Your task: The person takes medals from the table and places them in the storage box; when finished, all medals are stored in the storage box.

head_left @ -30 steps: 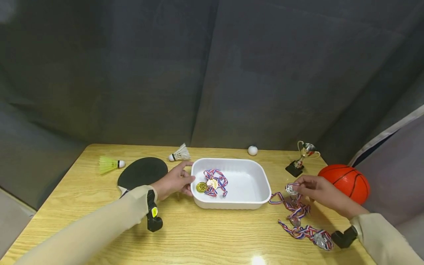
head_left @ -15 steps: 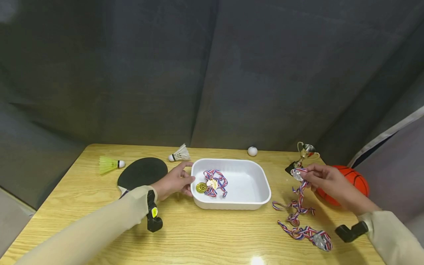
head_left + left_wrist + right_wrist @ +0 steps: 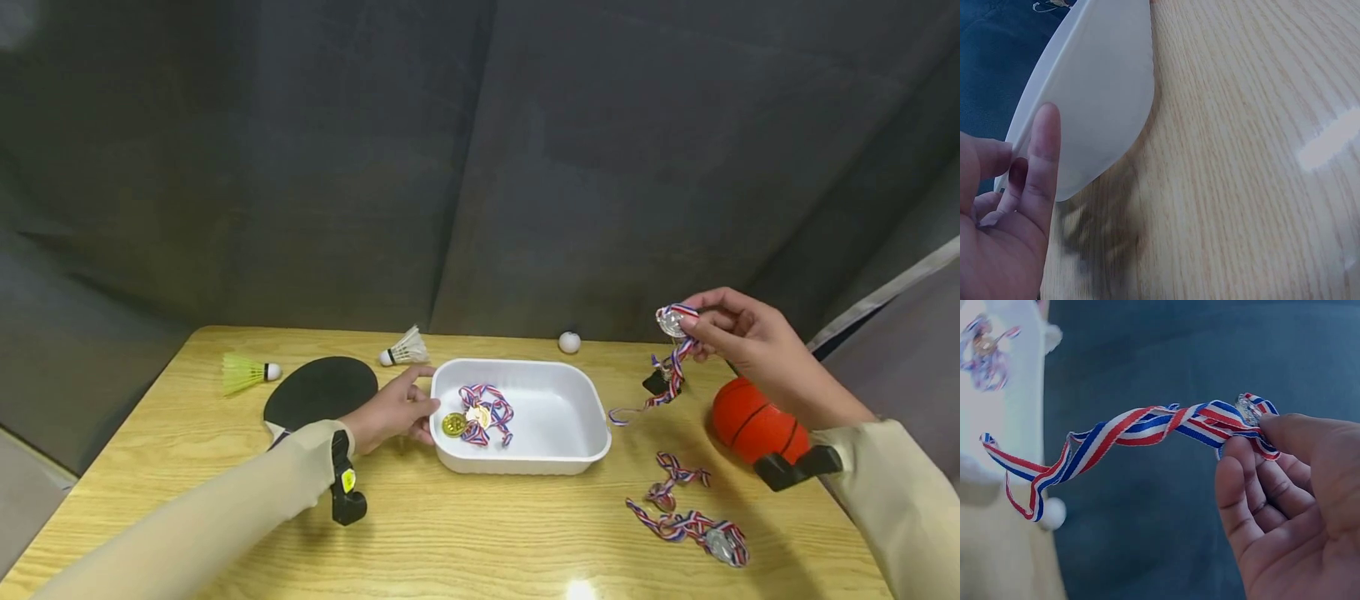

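My left hand (image 3: 397, 408) grips the left end of a white plastic tub (image 3: 555, 421); in the left wrist view its thumb and fingers pinch the rim (image 3: 1047, 75). Inside the tub, toward its left, lie gold medals (image 3: 478, 414) with tangled red, white and blue ribbons. At the right, above the table, my right hand (image 3: 768, 346) pinches a silver medal (image 3: 672, 323) between thumb and fingers. That medal's striped ribbon (image 3: 1147, 428) hangs down twisted, its end near the tub's right side. More ribboned medals (image 3: 720, 546) lie on the table below this hand.
A small trophy (image 3: 657, 382) stands behind the hanging ribbon, mostly hidden. An orange basketball (image 3: 753, 421) sits under my right forearm. Along the back are a white ball (image 3: 569, 342) and a white shuttlecock (image 3: 406, 347). A yellow shuttlecock (image 3: 246, 373) and black paddle (image 3: 322, 387) lie left.
My right hand has lifted the silver medal up and away from the other medals, and its ribbon has come off the table pile. My left hand has stayed on the tub.
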### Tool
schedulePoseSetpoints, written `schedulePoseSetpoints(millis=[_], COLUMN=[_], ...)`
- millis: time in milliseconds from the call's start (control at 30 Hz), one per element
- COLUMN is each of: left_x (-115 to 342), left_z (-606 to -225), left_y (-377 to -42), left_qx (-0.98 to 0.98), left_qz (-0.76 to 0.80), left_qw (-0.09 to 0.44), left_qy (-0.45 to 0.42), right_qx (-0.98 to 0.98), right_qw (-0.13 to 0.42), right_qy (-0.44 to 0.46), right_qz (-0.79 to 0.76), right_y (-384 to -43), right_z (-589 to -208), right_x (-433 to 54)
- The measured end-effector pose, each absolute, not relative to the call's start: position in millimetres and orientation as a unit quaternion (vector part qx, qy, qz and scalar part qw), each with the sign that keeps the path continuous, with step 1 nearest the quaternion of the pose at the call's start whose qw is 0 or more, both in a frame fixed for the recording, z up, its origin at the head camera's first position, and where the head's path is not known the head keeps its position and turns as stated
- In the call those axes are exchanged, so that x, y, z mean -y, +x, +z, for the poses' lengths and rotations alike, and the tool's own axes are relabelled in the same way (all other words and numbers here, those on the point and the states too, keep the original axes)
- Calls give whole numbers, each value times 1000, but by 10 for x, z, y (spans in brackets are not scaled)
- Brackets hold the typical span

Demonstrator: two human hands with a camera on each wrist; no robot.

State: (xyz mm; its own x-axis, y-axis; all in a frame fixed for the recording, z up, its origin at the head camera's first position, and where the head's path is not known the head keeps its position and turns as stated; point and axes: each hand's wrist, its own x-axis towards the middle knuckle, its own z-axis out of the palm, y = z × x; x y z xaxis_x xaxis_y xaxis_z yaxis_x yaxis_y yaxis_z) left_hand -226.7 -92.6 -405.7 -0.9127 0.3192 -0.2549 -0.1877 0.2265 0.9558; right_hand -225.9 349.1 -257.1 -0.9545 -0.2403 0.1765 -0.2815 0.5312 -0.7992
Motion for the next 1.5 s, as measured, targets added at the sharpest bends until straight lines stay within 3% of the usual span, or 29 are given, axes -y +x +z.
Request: schedulePoseSetpoints(millis=[167,333,733,1133,1500], left_x=[934,938,904,881,879], left_z=[-4054,-4052,-4029,-4045,-4051], left_y=[-2254,-2252,-2252,-2264,-2255], left_qx=[-757,-753,-754,-747,-748], left_qz=[619,624,624,631,631], left_qw=[203,202,202,201,199], left_qy=[41,45,45,52,51], right_qx=[866,853,830,839,879], right_qw=[33,-1,-139,-255,-252], right_qy=[164,203,214,172,144], right_qz=[471,480,495,449,379], right_y=[-2337,-2433,-2666,-2758,-2797], right_z=[-2415,-2470,-3131,-3753,-4076], right_x=[-3193,-2884,-2319,-2099,-1924])
